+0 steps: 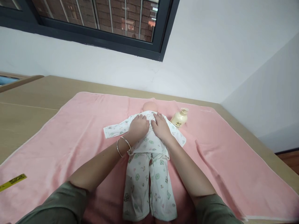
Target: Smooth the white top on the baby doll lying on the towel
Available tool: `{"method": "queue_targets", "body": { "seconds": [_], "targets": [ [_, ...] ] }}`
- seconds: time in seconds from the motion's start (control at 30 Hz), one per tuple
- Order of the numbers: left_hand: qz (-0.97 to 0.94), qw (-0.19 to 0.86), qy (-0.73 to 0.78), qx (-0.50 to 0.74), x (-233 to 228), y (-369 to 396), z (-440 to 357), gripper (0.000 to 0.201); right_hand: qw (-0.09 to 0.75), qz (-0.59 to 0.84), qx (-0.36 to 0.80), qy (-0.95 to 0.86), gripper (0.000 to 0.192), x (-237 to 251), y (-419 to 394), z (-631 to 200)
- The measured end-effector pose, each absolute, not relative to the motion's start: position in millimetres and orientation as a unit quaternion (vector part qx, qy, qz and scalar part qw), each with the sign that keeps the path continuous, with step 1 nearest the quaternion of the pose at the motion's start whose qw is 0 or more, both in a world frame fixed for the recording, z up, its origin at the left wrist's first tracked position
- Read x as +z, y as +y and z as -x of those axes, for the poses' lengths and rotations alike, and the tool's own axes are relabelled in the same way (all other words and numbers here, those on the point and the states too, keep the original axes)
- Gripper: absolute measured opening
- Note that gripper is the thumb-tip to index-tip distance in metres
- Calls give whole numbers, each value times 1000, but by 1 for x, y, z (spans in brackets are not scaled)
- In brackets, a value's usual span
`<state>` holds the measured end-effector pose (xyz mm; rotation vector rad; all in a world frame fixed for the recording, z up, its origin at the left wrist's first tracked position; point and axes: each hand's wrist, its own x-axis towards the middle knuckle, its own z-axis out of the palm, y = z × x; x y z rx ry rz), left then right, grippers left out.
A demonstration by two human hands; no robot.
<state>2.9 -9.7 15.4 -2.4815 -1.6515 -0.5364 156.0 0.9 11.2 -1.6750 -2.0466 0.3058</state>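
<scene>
the doll (146, 146) lies face down and lengthwise on the pink towel (77, 130), head away from the person and trouser legs pointing back toward them, so its whole back sits within easy reach of both arms. the towel is spread flat over the counter (35, 96), apparently as a soft layer between the doll and the hard wood.

both hands rest on the doll's upper back, just below its head. the left hand (139, 127) is loosely curled, fingers bent down onto the printed top, with bangles (122, 145) at the wrist. the right hand (160, 127) lies flatter, fingers spread and pressed against the cloth beside the left. neither hand grips anything; they press or smooth the garment near the collar, touching each other at the doll's midline.

a cream pump bottle (179, 118) lies tilted on the towel just right of the doll's head, close enough to grab without leaning. a yellow tape strip (12, 182) sits far left of the doll, near the towel's near edge.
</scene>
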Motion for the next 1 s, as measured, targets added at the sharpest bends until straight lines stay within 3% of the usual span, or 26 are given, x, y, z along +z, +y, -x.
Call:
{"method": "queue_targets", "body": {
  "seconds": [0.13, 0.33, 0.67, 0.83, 1.0],
  "targets": [
    [839, 56, -528, -120, 25, -19, -5, 33, 192, 616, 105, -756, 58, 19, -5, -152],
    [809, -12, -558, -184, 25, -3, 4, 33, 139, 624, 52, -768, 49, 36, -28, -135],
    [840, 35, -518, -155, 23, -29, -16, 31, 206, 576, 112, -783, 42, 29, 1, -164],
    [814, -1, -541, -212, 22, -14, -6, 29, 165, 608, 74, -773, 52, 28, -7, -154],
    [799, -26, -561, -214, 15, 2, 0, 34, 121, 629, 40, -767, 38, 46, -33, -137]
  ]
}}
